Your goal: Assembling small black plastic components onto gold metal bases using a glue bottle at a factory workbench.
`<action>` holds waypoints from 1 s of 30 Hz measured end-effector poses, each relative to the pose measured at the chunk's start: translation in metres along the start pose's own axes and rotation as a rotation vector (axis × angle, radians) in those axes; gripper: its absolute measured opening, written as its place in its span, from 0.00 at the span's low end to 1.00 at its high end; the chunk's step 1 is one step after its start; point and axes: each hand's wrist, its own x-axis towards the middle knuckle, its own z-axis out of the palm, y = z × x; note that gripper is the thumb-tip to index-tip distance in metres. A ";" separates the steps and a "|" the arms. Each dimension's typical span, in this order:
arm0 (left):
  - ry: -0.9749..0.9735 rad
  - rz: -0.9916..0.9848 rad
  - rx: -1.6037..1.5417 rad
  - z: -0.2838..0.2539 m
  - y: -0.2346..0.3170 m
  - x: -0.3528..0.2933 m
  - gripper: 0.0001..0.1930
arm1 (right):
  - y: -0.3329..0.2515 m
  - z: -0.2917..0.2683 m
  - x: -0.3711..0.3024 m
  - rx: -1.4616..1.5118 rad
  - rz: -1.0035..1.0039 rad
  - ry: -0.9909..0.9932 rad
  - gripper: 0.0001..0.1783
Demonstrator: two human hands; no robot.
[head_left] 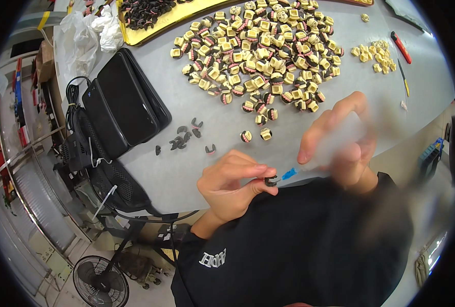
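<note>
At a grey table [186, 171] bearing a pile of small pieces [253, 51], the right hand [359, 156] and left hand [231, 180] respectively grip a blurred, pale bottle [334, 146] with a blue nozzle [289, 174] and, between fingertips just beside it, a black piece [270, 181].

Workshop, small-parts assembly type: grey bench [181, 176] w/ a big pile of near-identical cream/black/pink pcs [260, 66], plus a smaller heap of plain cream bits [378, 51] at R. Yellow tray [168, 23] at far edge is full of loose blk parts [144, 14]. Red cutter [401, 47] & thin yellow-handled tool [405, 84] lie nr the bits. Floor fan [101, 282] stands lower L, behind the bench edge.
</note>
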 end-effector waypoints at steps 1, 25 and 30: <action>0.001 -0.001 0.000 0.000 0.000 0.000 0.14 | 0.000 0.001 0.000 0.001 0.002 0.000 0.19; -0.003 -0.009 0.044 0.002 0.000 0.001 0.15 | -0.006 0.005 -0.003 0.108 0.076 0.040 0.27; -0.003 -0.005 0.056 0.001 0.000 0.001 0.15 | -0.004 0.005 -0.003 0.108 0.051 0.038 0.27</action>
